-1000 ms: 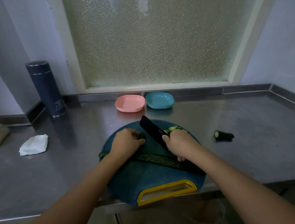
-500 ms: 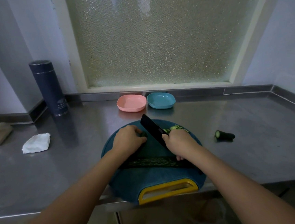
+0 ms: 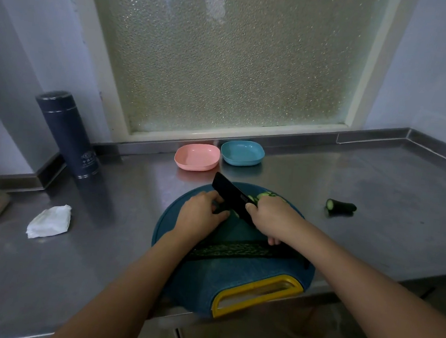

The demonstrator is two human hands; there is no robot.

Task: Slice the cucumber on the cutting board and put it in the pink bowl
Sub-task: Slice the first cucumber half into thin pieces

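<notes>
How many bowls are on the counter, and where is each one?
2. The pink bowl sits behind the cutting board, near the window; the blue bowl is beside it, on its right. Both look empty. No other bowl shows.

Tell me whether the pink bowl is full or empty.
Empty. The pink bowl shows only bare pink inside; the cut slices lie on the cutting board, just beyond the right hand.

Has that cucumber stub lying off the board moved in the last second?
No. The cucumber stub sits just as far right of the blue bowl as before.
</notes>
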